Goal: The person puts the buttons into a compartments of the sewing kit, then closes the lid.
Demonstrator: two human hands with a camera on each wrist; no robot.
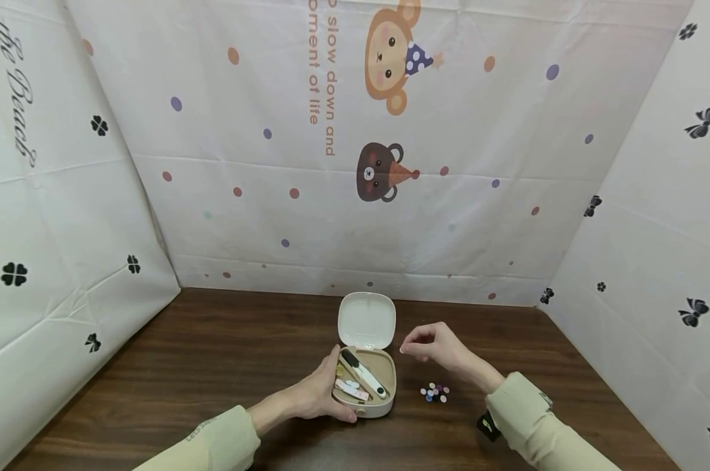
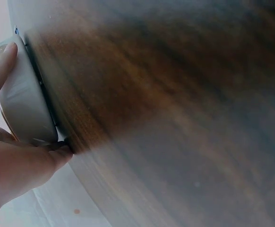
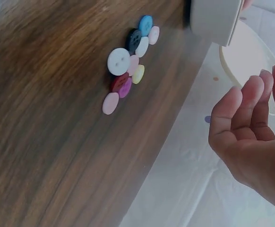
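Note:
My left hand (image 1: 316,392) grips the near left corner of a small white sewing box (image 1: 375,411), thumb at the front and fingers along the side. The hinged lid (image 1: 366,320) stands open at the back. Inside the beige tray lie a white-and-black slim tool (image 1: 366,374), a pink-and-white strip (image 1: 351,390) and a few white and yellow buttons (image 1: 352,384). Right of the box, my right hand (image 1: 440,347) is raised and pinches a small pale button (image 1: 403,350) between thumb and forefinger. In the right wrist view that button is mostly cut off by the frame edge.
A loose cluster of several coloured buttons (image 1: 434,393) lies on the dark wood table (image 1: 243,353), right of the box. Beneath the right sleeve (image 1: 519,405) a black wrist device (image 1: 487,426) shows. Printed white cloth (image 1: 272,216) hangs behind and at both sides.

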